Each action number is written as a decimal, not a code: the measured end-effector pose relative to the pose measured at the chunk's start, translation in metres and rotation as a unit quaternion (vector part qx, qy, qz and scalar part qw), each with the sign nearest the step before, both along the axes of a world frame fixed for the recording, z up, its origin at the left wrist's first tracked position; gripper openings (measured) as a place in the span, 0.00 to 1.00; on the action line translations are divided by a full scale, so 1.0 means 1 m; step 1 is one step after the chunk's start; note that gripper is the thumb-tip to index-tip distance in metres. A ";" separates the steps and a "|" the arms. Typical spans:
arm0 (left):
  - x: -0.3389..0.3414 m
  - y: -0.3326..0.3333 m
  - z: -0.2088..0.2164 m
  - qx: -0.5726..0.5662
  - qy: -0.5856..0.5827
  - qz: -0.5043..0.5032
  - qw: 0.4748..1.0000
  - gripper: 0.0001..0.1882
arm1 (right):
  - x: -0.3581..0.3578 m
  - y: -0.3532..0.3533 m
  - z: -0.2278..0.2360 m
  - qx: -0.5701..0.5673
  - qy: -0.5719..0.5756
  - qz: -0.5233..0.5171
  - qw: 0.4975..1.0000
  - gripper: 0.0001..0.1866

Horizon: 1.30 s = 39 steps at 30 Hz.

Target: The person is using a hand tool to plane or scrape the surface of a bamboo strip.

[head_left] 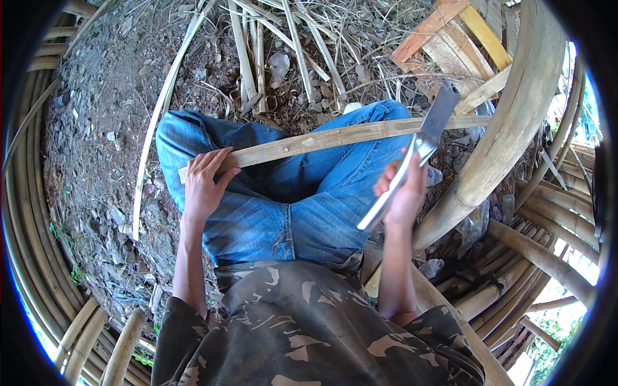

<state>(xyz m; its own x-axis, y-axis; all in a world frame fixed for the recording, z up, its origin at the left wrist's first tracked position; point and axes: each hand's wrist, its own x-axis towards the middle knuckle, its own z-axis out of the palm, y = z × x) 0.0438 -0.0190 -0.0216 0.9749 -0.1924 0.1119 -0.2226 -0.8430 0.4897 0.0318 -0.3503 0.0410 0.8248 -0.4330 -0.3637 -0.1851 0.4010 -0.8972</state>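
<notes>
Across my lap lies a long split bamboo strip (pixel 302 143), running from my left hand past my right knee. My left hand (pixel 206 172) is closed over its left end, thumb against the near edge. In my right hand (pixel 405 183), fingers wrapped round a shiny silver handle, is a broad-bladed metal knife (pixel 440 112). Its square-ended grey blade points up and away, in front of the strip's right part in this view. I cannot tell if the blade touches the strip. My right hand is slightly blurred.
A thick bamboo pole (pixel 508 135) curves close along my right side. Cut bamboo strips (pixel 248 58) lie on the stony ground ahead, with one long strip (pixel 154 141) beside my left knee. A wooden crate (pixel 450 45) stands far right. Bamboo poles (pixel 32 193) line the left side.
</notes>
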 end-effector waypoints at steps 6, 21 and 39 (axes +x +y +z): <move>0.001 0.002 -0.003 0.016 0.032 -0.024 0.999 0.23 | -0.018 0.027 -0.026 0.036 0.161 0.299 0.940 0.15; 0.002 -0.007 0.002 0.027 -0.002 -0.024 0.999 0.22 | -0.011 0.006 0.014 -0.007 0.030 0.073 0.997 0.18; 0.004 -0.019 -0.002 0.036 -0.013 -0.040 0.998 0.22 | -0.030 -0.007 -0.007 0.003 0.145 0.209 0.967 0.17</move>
